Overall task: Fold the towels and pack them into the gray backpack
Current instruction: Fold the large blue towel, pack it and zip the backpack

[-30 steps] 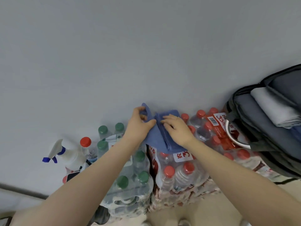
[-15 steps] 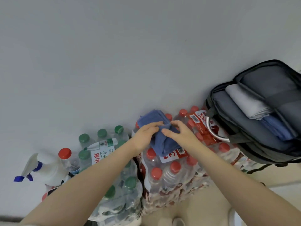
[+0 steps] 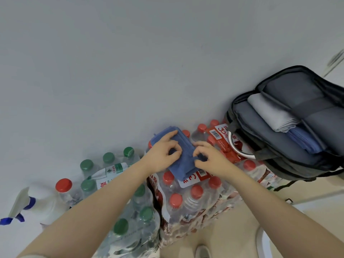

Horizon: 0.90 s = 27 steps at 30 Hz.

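A folded blue towel (image 3: 183,165) lies on top of a shrink-wrapped pack of red-capped water bottles (image 3: 188,196). My left hand (image 3: 163,149) pinches the towel's left side and far end. My right hand (image 3: 208,156) pinches its right edge. The gray backpack (image 3: 279,146) lies open to the right, resting on the bottle packs. Inside it sit a folded light gray towel (image 3: 270,112) and a folded blue towel (image 3: 305,139) beside each other.
A pack of green-capped bottles (image 3: 119,183) stands to the left of the red-capped pack. A white spray bottle with a blue trigger (image 3: 31,203) is at the far left. A plain wall rises behind everything. Beige floor shows below on the right.
The towel has gone from a loose bunch between my hands to a flatter, narrow folded strip on the bottle pack. The view has shifted, bringing more of the backpack into sight.
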Motion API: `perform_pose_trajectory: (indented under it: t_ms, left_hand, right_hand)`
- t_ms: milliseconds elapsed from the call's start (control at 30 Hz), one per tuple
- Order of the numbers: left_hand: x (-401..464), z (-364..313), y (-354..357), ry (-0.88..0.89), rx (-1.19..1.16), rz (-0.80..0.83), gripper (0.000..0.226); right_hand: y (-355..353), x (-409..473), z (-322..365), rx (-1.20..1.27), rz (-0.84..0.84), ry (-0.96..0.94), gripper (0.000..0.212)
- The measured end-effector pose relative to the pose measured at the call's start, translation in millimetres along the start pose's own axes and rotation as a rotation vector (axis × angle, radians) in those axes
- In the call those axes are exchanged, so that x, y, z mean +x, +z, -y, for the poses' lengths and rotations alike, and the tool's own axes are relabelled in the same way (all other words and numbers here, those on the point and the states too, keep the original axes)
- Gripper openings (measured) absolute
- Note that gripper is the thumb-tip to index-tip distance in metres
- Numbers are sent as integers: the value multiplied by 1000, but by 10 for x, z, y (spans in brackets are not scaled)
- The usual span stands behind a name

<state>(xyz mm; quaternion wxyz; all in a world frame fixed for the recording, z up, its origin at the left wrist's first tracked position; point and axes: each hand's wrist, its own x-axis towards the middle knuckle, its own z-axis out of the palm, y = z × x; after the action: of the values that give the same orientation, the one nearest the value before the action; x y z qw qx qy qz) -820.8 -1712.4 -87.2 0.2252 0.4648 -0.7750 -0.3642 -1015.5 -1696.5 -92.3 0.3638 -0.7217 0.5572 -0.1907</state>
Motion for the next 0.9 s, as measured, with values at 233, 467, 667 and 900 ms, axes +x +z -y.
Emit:
perform_pose_trajectory:
  t_ms: [233, 467, 667, 900]
  left_hand:
    - [66, 195, 52, 4, 454, 9, 82]
    - [84, 348, -46, -32, 322, 144, 121]
    - [-5, 392, -177, 42, 261, 209, 133]
    - [138, -38, -39, 183, 298, 34, 89]
  right_hand:
    - [-75, -113, 62, -488, -101, -214, 27]
    - [203, -59, -47, -884, 60, -530, 61]
    - [27, -22, -223, -703, 43, -388, 71]
    - [-180, -38, 33, -30, -210, -113, 34]
